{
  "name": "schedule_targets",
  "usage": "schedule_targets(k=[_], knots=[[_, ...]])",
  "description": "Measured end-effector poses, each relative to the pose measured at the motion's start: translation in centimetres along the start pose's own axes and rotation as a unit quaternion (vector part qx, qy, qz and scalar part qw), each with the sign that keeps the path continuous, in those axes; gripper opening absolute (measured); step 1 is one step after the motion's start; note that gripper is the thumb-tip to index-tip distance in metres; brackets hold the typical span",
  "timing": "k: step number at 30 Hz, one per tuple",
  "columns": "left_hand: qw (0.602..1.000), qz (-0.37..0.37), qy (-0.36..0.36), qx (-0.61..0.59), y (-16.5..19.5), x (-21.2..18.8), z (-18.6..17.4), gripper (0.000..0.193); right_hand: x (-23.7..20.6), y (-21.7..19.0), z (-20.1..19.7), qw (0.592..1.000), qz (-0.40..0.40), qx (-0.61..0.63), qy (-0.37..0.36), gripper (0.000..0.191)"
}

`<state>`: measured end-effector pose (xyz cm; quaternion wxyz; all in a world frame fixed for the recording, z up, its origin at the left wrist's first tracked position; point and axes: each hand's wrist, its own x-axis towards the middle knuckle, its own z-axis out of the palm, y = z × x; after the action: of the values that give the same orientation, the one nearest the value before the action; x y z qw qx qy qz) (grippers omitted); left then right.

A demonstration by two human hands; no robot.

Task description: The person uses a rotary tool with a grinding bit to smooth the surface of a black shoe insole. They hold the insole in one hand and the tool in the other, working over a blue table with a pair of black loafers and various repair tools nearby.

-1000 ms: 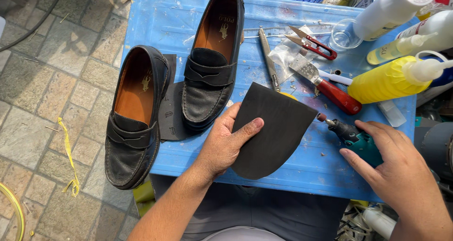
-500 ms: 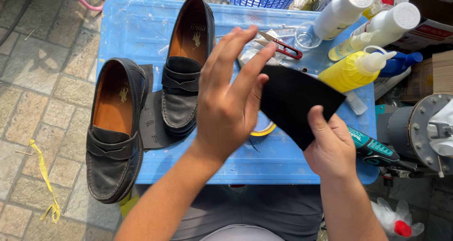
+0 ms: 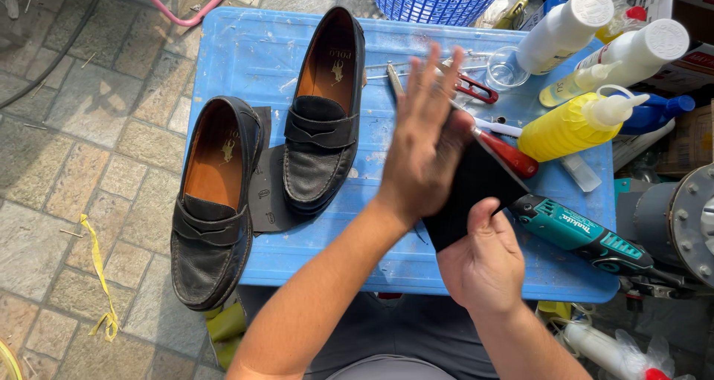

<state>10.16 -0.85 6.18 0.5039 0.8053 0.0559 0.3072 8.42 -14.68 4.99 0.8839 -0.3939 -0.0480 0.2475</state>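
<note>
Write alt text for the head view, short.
Seen from above, a person's right hand grips a black rubber sole sheet while the open left hand lies flat across it, over a blue table. Two black loafers stand at left; a yellow squeeze bottle and teal power tool lie at right.

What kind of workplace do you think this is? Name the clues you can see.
Probably an outdoor shoe-repair stall: black loafers on a blue table over paving, a black sole sheet in hand, glue-type bottles and a power tool.
</note>
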Motion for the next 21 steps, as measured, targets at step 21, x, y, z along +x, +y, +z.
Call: schedule_targets(k=[21], knots=[[0.989, -0.13, -0.011, -0.071, -4.6, -1.8, -3.2, 0.052, -3.2, -1.4, -3.2, 0.981, 0.153, 0.116, -0.03, 0.063]])
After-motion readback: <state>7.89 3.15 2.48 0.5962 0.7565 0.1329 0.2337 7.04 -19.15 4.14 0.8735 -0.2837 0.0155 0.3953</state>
